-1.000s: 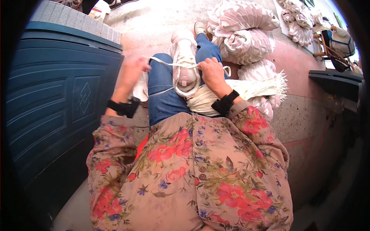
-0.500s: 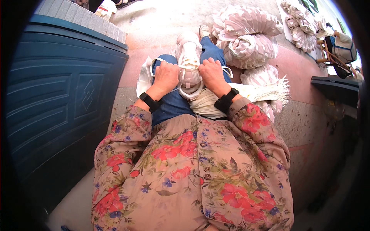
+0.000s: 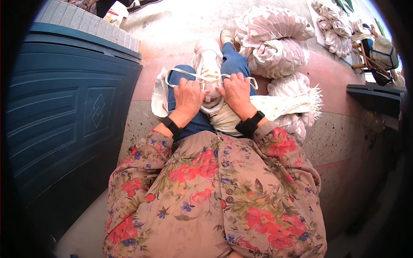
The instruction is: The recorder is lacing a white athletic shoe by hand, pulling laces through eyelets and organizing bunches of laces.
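A white and pale pink sneaker [image 3: 207,71] lies lengthwise between my knees, its toe end away from me. A white shoelace [image 3: 183,72] runs through its upper eyelets and loops out to both sides, past my hands. My left hand [image 3: 188,99] is closed on the shoe's left edge, thumb pointing inward. On the opposite edge my right hand [image 3: 235,95] is closed too, fingers bent beside the lacing. What the fingertips pinch beneath is partly hidden. A thick bundle of white laces [image 3: 279,106] lies across my right thigh, frayed-looking ends to the right.
Stacked white-pink shoe uppers [image 3: 275,56] stand on the floor just beyond my right leg. More shoe pieces [image 3: 337,36] lie farther right, near a chair with a bag [image 3: 383,53]. A dark blue panelled door [image 3: 73,99] borders my left side. White material [image 3: 160,94] hangs by my left knee.
Both hands have shifted slightly toward me and loosened from fists to bent fingers along the shoe's edges. The lace now shows above them, looping out on both sides.
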`<state>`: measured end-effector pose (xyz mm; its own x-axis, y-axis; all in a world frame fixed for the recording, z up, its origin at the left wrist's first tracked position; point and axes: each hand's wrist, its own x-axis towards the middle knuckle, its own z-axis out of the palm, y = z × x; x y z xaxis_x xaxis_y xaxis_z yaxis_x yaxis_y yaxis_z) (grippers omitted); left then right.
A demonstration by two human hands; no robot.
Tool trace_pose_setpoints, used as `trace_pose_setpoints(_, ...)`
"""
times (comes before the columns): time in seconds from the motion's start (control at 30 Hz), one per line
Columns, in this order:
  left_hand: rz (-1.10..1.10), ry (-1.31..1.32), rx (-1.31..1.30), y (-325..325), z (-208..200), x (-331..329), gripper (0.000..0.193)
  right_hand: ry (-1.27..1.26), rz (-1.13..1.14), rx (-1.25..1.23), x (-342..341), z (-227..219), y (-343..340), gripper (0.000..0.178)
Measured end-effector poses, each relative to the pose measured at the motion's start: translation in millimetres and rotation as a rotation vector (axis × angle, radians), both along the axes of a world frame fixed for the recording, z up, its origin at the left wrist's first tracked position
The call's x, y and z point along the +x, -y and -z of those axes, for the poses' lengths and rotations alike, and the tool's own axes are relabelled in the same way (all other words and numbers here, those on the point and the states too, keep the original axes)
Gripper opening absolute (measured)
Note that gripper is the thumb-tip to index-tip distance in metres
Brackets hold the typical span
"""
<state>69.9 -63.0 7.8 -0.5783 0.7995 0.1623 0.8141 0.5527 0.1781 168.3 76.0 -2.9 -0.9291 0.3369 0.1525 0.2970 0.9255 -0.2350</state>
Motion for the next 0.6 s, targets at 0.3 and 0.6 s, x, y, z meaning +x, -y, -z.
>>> trace_pose_setpoints(0.3, 0.121, 0.112, 0.116, -25, -5, -26, 0.017, -0.135, 0.068, -0.127, 5, 21, -1, 0.011)
trace_pose_setpoints(0.6, 0.386, 0.461, -0.029, -95, 27, -35, 0.038, -0.174, 0.04, -0.198, 5, 26, -2, 0.009)
